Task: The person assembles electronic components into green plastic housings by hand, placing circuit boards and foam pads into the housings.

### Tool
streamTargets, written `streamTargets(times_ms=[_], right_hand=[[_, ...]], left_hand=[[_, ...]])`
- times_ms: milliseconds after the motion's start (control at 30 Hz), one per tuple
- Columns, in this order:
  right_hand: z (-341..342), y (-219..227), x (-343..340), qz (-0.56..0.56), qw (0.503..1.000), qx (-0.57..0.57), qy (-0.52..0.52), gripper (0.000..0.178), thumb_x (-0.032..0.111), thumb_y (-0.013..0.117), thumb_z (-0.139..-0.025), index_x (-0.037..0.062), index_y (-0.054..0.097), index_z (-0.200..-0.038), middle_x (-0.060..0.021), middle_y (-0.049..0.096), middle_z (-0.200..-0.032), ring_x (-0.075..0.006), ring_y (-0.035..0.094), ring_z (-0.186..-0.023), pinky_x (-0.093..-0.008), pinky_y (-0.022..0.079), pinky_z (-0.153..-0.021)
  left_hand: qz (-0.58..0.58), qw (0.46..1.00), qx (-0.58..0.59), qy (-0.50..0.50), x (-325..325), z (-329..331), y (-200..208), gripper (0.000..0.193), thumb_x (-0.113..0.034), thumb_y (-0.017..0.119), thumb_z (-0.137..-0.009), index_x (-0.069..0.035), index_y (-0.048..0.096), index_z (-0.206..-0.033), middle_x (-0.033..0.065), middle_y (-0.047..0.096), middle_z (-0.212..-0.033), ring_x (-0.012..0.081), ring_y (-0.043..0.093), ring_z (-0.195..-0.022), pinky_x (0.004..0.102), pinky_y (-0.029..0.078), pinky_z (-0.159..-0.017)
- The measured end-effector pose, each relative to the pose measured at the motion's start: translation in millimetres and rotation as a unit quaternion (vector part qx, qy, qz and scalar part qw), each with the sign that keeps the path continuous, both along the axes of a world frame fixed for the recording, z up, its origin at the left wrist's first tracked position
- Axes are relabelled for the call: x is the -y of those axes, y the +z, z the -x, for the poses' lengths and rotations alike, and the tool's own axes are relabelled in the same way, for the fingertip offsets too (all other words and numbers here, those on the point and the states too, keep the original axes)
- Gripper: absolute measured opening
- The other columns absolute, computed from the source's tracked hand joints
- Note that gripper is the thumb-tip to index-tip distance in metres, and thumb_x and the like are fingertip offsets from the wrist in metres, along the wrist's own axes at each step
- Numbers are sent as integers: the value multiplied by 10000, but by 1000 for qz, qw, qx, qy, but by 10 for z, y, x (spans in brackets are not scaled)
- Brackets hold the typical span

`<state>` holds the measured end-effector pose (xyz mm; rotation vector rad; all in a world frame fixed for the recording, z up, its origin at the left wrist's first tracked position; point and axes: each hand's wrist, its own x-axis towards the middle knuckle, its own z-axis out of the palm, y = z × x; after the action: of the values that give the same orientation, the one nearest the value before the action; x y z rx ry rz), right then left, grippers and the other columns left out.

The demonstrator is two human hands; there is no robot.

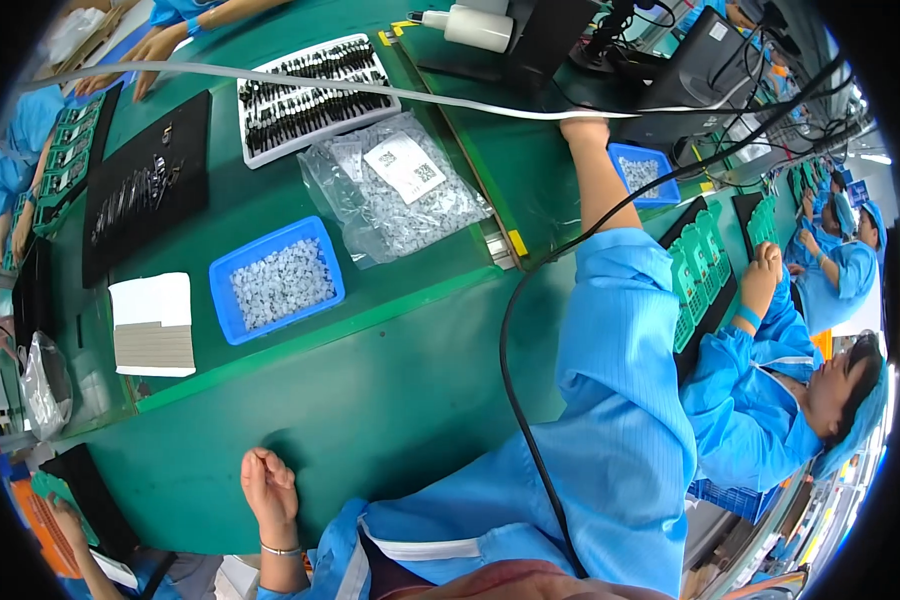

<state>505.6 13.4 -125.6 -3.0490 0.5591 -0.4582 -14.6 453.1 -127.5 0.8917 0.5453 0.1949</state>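
My left hand [270, 488] rests at the near edge of the green worktable [410, 370], its fingers curled in and pressed together. Nothing shows in it. My right arm stretches far forward past the table's seam; the right hand [583, 128] is at the white cable [450, 100], beside the dark screen equipment. Its fingers are hidden there, so any held thing is out of sight. Just right of that wrist stands a small blue bin [667, 190] of pale pieces. A larger blue tray [222, 312] of small whitish plastic pieces sits ahead of my left hand.
Beyond the tray lie a clear bag [420, 215] of whitish pieces and a white tray [248, 150] of dark parts. A black mat [195, 125] bears metal pins. A black cable [507, 350] crosses before my right arm. A co-worker [750, 390] sits at right near green boards [705, 262].
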Motion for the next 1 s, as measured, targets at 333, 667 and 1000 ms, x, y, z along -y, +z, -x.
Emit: streamTargets(times_ms=[333, 667, 1000], right_hand=[[-182, -184, 448, 74, 992, -79, 62, 253, 211, 469, -823, 75, 619, -975, -157, 621, -1016, -315, 603, -948, -392, 498, -791], [111, 279, 41, -48, 994, -80, -52, 262, 231, 484, -830, 73, 591, -1009, -215, 581, -1084, -388, 555, -1039, -450, 482, -826], [-24, -65, 272, 0, 995, 73, 74, 204, 238, 507, -808, 66, 615, -830, -153, 619, -871, -340, 602, -830, -405, 495, -733]], left_hand=[[-2, 999, -21, 40, 57, -41, -6, 187, -212, 458, -938, -31, 505, -932, 31, 484, -689, 78, 427, -521, 210, 375, -448], [4, 999, -29, 28, 59, -62, 6, 151, -191, 449, -942, -46, 491, -944, 11, 458, -710, 68, 395, -532, 190, 354, -460], [-8, 998, -36, 49, 58, -24, -10, 214, -234, 441, -947, -36, 510, -905, 37, 488, -674, 92, 428, -507, 212, 358, -441]])
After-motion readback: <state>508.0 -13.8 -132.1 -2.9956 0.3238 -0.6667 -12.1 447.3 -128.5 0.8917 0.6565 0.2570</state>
